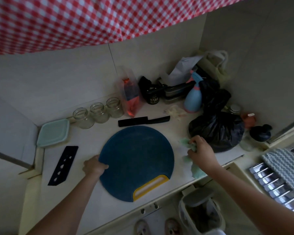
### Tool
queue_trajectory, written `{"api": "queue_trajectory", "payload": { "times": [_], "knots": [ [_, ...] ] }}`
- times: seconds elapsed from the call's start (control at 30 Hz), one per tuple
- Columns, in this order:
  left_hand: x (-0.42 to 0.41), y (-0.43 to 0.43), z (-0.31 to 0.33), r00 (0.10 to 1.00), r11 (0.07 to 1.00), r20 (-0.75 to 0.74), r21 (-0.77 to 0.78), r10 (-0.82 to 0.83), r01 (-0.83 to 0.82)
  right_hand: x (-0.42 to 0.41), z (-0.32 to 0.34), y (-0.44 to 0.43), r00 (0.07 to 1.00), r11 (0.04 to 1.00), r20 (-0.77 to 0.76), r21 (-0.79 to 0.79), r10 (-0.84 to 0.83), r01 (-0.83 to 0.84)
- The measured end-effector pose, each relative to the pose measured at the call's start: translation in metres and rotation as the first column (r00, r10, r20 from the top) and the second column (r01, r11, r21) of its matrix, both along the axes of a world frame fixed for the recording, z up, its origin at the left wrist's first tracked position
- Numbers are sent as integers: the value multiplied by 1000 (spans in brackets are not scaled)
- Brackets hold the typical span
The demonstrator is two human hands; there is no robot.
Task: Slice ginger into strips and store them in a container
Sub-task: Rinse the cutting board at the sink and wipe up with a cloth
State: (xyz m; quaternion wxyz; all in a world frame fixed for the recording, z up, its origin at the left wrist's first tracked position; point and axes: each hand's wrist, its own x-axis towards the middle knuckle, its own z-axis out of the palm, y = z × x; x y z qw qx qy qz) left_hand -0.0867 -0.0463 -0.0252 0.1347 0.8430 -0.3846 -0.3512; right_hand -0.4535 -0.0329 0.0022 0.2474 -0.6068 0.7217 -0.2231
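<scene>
Head view: left grip (94, 166) clasps left rim of blue cutting board (136, 160) on worktop (88, 138). Right grip (201, 150) clutches green cloth (196, 173), just right of board. Black knife (143, 121) lies beyond both grips, behind board. Lidded container (53, 132) up-left of left grip. Pale scraps (174, 111) beyond right grip, too blurred to identify.

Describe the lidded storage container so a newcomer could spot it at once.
From the round blue cutting board mid-counter, look up and left toward the wall corner. There, beside a row of three glass jars, sits the container. Unlike the open, round jars, it is flat, squarish and closed with a pale teal lid.
</scene>
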Motion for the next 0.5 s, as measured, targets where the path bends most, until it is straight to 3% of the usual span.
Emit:
{"api": "queue_trajectory", "payload": {
  "times": [0.07, 0.1, 0.17, 0.23, 0.33, 0.4, 0.5],
  "knots": [
    [-6, -4, 11, 988, 998, 138, -22, -62, 66, 8, 12, -4, 996, 999, 82, -3, -34, 34],
    [-13, -7, 18, 988, 991, 105, -67, -112, 119, 13, 18, -6, 992, 999, 117, 3, -40, 40],
    [-36, -13, 37, 956, 957, -142, -178, -257, 231, 24, 34, -7, 982, 999, 185, 14, -36, 34],
    [-71, -10, 61, 806, 930, -465, -199, -367, 309, 40, 53, -5, 965, 1000, 262, 6, -3, 2],
    [-121, -6, 89, 561, 903, -726, -199, -397, 381, 64, 83, 4, 926, 988, 352, 15, 138, -153],
    [-136, -7, 98, 462, 941, -837, -164, -292, 296, 72, 98, 10, 789, 949, 579, 82, 205, -306],
    [-139, -10, 103, 401, 971, -896, -111, -190, 212, 65, 105, 13, 515, 891, 831, 54, 211, -452]
  ]
}}
